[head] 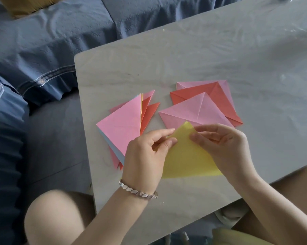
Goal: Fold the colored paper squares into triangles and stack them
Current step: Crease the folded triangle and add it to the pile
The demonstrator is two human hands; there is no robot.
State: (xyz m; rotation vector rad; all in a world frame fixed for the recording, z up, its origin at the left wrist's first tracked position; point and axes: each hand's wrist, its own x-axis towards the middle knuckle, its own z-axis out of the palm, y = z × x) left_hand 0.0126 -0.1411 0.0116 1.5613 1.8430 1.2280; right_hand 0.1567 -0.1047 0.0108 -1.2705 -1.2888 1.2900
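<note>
A yellow paper [186,160], folded into a triangle with its tip pointing away from me, is held just above the table's near side. My left hand [145,154] pinches its left edge near the tip. My right hand [221,145] pinches the right edge near the same tip. To the left lies a stack of folded triangles [124,128], pink on top with orange and yellow edges showing. Behind the yellow paper lie three creased, unfolded squares [200,106]: pink on top, then orange, then pink.
The grey table [193,55] has a shiny plastic cover and stretches far to the back right. Blue bedding [48,41] surrounds it on the left and behind. My knees sit under the near edge.
</note>
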